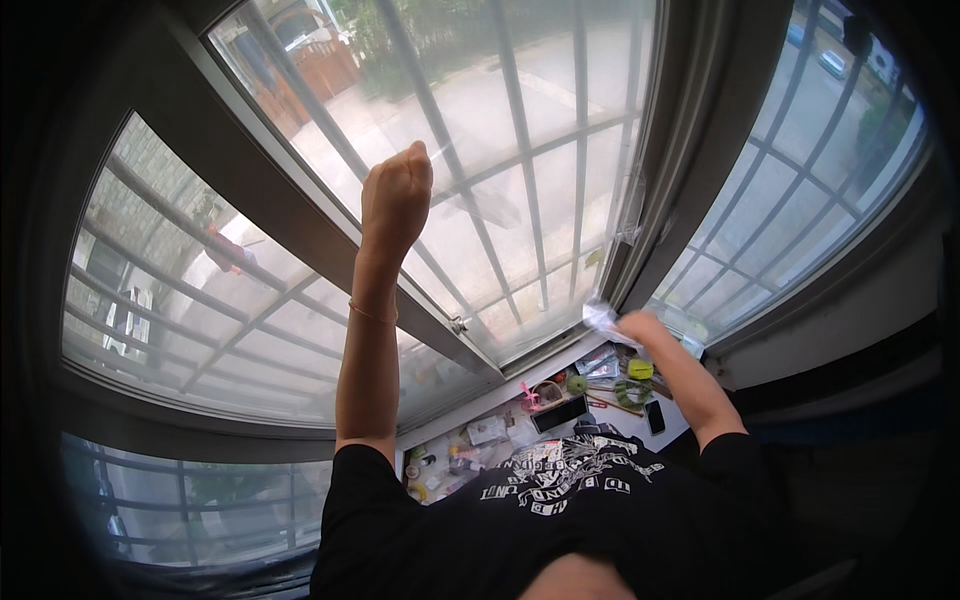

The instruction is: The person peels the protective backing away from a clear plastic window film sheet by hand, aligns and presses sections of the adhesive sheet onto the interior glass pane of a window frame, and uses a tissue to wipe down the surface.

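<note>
My left hand is raised high in front of the barred window pane, closed in a fist with its back toward me. Whatever its fingers may hold is hidden; a faint pale streak shows beside the thumb. Lower and to the right, my right hand is slightly blurred and closed on a crumpled white cloth or tissue. That white bundle is by the lower right corner of the window frame, just above the cluttered sill.
Below my hands, the white sill carries a dark phone-like slab, a smaller phone, a yellow item, a green round thing, a pink item and several clear packets. A window handle juts from the left frame.
</note>
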A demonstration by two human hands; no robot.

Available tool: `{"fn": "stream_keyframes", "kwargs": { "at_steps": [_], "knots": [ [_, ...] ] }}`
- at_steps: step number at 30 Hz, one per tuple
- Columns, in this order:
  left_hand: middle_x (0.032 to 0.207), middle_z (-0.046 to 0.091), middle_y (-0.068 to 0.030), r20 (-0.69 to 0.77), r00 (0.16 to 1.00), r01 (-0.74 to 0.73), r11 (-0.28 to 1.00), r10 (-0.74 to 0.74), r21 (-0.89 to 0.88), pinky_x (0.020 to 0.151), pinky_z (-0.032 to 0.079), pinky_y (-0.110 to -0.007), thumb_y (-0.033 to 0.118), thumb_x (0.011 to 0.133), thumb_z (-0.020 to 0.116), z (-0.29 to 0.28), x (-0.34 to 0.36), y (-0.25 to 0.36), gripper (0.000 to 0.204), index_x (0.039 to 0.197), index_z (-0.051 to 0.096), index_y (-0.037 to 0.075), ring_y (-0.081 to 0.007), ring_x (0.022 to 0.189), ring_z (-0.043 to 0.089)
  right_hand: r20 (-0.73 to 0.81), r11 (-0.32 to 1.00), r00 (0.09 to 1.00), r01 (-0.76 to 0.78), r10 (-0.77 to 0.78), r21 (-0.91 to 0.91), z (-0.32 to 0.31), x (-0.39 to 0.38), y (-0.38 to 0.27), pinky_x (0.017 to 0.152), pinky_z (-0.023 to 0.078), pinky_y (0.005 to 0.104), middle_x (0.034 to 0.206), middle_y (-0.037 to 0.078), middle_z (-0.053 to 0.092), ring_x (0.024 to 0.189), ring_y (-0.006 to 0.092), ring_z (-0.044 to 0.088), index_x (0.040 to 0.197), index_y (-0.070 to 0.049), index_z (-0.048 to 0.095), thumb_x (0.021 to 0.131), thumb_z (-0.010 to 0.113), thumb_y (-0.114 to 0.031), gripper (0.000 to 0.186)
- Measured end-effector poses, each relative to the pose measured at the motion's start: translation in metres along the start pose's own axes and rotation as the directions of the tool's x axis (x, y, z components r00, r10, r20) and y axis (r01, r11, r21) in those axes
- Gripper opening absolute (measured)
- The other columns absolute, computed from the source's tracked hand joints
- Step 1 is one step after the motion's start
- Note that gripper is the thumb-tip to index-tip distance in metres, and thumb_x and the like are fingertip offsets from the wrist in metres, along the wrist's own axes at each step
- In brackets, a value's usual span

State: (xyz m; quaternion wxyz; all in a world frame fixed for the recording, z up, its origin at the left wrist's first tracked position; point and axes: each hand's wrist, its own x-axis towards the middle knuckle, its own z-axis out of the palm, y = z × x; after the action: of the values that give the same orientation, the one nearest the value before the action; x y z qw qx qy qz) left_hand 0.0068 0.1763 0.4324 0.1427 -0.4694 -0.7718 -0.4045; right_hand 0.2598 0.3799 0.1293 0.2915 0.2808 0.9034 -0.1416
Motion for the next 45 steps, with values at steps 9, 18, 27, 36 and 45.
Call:
{"fn": "stream_keyframes", "kwargs": {
  "at_steps": [9, 18, 27, 36, 45],
  "knots": [
    [0.048, 0.04, -0.0101, 0.023, 0.996, 0.094, 0.982, -0.092, -0.163, 0.05, 0.035, -0.036, 0.027, 0.096, 0.033, -0.002, -0.002, 0.003, 0.05, 0.056, 0.042, -0.001, -0.0196, 0.046, 0.036, -0.281, 0.855, 0.902, -0.156, 0.327, 0.494, 0.13, -0.025, 0.121, 0.065, 0.05, 0.0403, 0.071, 0.011, 0.066, 0.068, 0.0294, 0.064, 0.087, -0.009, 0.073, 0.077, 0.064, -0.038, 0.032],
    [0.05, 0.037, -0.01, -0.014, 1.0, -0.023, 0.993, 0.022, -0.116, 0.047, 0.032, -0.037, 0.026, 0.098, 0.033, -0.002, 0.0, -0.009, 0.046, 0.061, 0.043, 0.001, -0.02, 0.044, 0.034, -0.417, 0.744, 0.643, -0.392, 0.643, 0.542, 0.157, -0.077, 0.166, 0.066, 0.048, 0.0493, 0.076, 0.016, 0.064, 0.076, 0.0352, 0.061, 0.073, -0.003, 0.067, 0.079, 0.055, -0.031, 0.03],
    [0.048, 0.034, 0.001, 0.024, 0.995, 0.102, 0.967, -0.099, -0.234, 0.043, 0.025, -0.025, 0.034, 0.1, 0.031, 0.0, 0.002, -0.014, 0.052, 0.056, 0.039, 0.007, -0.0065, 0.044, 0.03, -0.484, 0.773, 0.684, -0.19, 0.546, 0.605, 0.076, -0.078, 0.123, 0.058, 0.042, 0.0495, 0.071, 0.018, 0.054, 0.071, 0.0371, 0.056, 0.084, -0.005, 0.049, 0.075, 0.058, -0.011, 0.015],
    [0.049, 0.035, -0.0004, 0.014, 0.996, 0.093, 0.973, -0.092, -0.211, 0.044, 0.027, -0.027, 0.031, 0.1, 0.033, 0.002, 0.001, -0.013, 0.05, 0.057, 0.039, 0.005, -0.0085, 0.046, 0.032, -0.452, 0.832, 0.861, 0.064, 0.232, 0.55, -0.021, -0.09, 0.068, 0.069, 0.045, 0.0469, 0.087, 0.019, 0.061, 0.084, 0.0392, 0.059, 0.127, -0.008, 0.044, 0.073, 0.063, -0.013, 0.057],
    [0.053, 0.042, -0.0099, -0.049, 0.998, 0.031, 0.989, -0.038, -0.143, 0.052, 0.036, -0.034, 0.026, 0.099, 0.035, 0.007, -0.007, -0.009, 0.048, 0.06, 0.043, -0.002, -0.0187, 0.049, 0.039, -0.383, 0.981, 0.915, -0.06, 0.128, 0.185, -0.098, -0.06, 0.022, 0.073, 0.05, 0.0403, 0.09, 0.015, 0.065, 0.087, 0.0286, 0.063, 0.103, -0.005, 0.065, 0.08, 0.065, -0.043, 0.044]
  ]
}}
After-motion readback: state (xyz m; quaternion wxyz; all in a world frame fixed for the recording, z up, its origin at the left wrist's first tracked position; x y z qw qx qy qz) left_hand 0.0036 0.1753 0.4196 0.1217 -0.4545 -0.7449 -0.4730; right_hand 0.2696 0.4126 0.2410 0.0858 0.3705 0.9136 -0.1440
